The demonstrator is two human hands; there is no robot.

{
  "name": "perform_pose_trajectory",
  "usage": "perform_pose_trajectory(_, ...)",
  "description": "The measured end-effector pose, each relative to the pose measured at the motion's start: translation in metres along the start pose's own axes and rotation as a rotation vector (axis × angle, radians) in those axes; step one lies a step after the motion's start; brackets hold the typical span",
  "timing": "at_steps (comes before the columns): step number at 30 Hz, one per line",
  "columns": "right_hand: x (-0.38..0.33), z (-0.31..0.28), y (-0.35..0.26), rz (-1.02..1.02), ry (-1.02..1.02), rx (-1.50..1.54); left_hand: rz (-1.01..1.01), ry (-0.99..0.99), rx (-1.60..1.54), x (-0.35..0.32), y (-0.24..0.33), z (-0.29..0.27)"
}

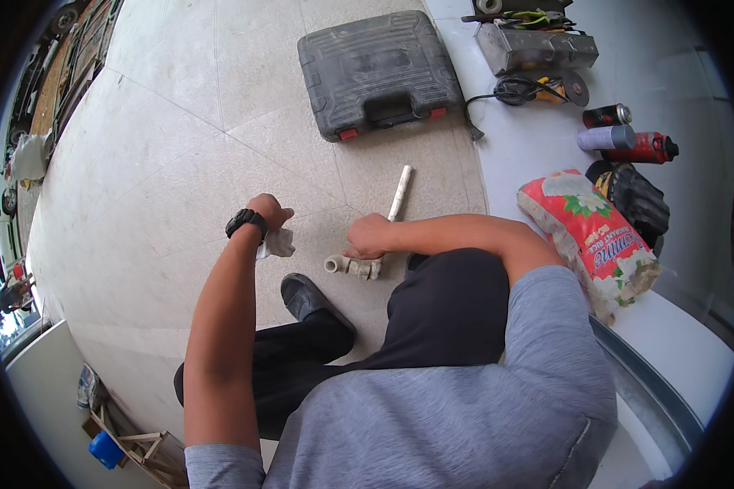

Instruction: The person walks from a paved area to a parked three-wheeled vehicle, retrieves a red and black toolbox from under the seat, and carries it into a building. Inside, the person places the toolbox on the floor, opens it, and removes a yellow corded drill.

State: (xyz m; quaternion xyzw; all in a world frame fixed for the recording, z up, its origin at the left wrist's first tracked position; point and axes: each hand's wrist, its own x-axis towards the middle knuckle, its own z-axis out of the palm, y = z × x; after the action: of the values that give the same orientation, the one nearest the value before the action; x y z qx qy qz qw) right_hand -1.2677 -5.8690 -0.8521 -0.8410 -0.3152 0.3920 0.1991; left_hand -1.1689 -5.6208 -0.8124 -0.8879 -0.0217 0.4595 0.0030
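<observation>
My left hand [267, 212], with a black watch at its wrist, is closed above the floor. A crumpled whitish piece, perhaps cloth or thin plastic [278, 243], hangs under its fingers. To the right, my right hand [369, 236] has its fingers curled down over a dirty white pipe fitting [359, 266], whose round open end points left. A straight white pipe [400, 193] sticks out beyond the right wrist toward the far side. The wrist hides whether this pipe joins the fitting.
A black tool case [379, 69] lies ahead. Rightward are a metal toolbox [538, 47], a corded angle grinder [546, 88], spray cans [607, 137], a red patterned sack [587, 236] and a dark bag [638, 200]. My shoe [311, 300] is near the fitting.
</observation>
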Motion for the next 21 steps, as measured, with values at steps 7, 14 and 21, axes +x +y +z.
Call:
perform_pose_trajectory(7,-0.006,-0.088,0.059,0.194,0.349,0.197,0.039,0.101,-0.182,-0.01,0.007,-0.013)
perform_pose_trajectory(14,-0.043,-0.094,0.111,0.357,0.714,-0.127,0.154,0.091,-0.303,-0.008,0.04,0.004)
perform_pose_trajectory(21,-0.02,-0.098,0.116,0.462,0.54,-0.044,0.131,-0.062,-0.724,-0.008,0.043,0.024)
